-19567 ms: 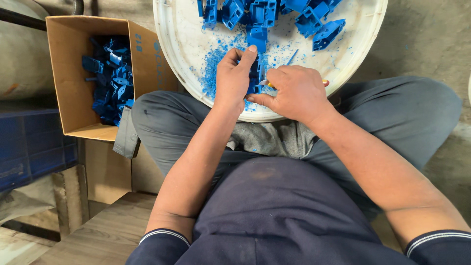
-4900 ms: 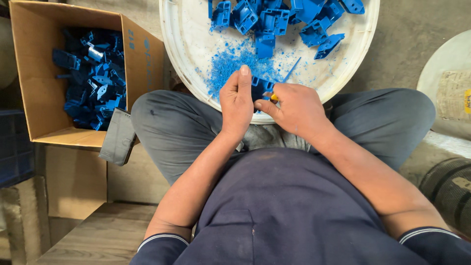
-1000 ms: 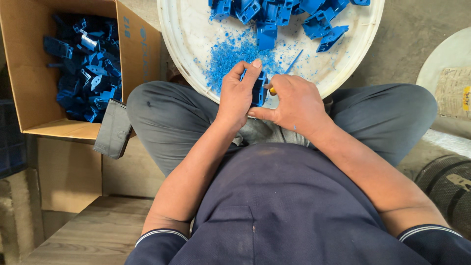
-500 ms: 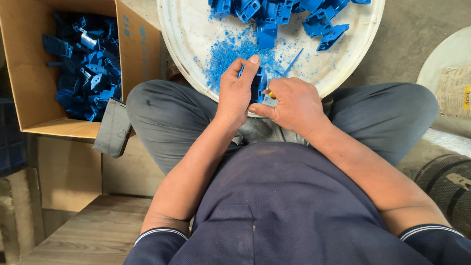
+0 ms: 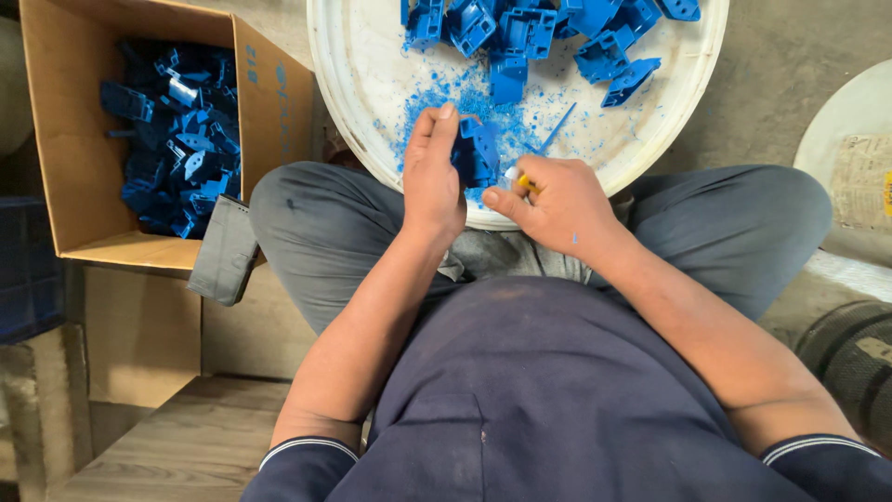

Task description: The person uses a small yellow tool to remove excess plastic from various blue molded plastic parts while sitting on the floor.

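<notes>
Left hand (image 5: 432,177) grips a blue moulded plastic part (image 5: 476,153) over the round white tray (image 5: 362,84); right hand (image 5: 557,200) is closed on a small yellow-handled tool (image 5: 522,180) touching it.

A single head-worn camera looks steeply down at close range over a seated lap; white round tray (image 5: 353,84) ahead, cardboard box (image 5: 269,102) left of it.
</notes>
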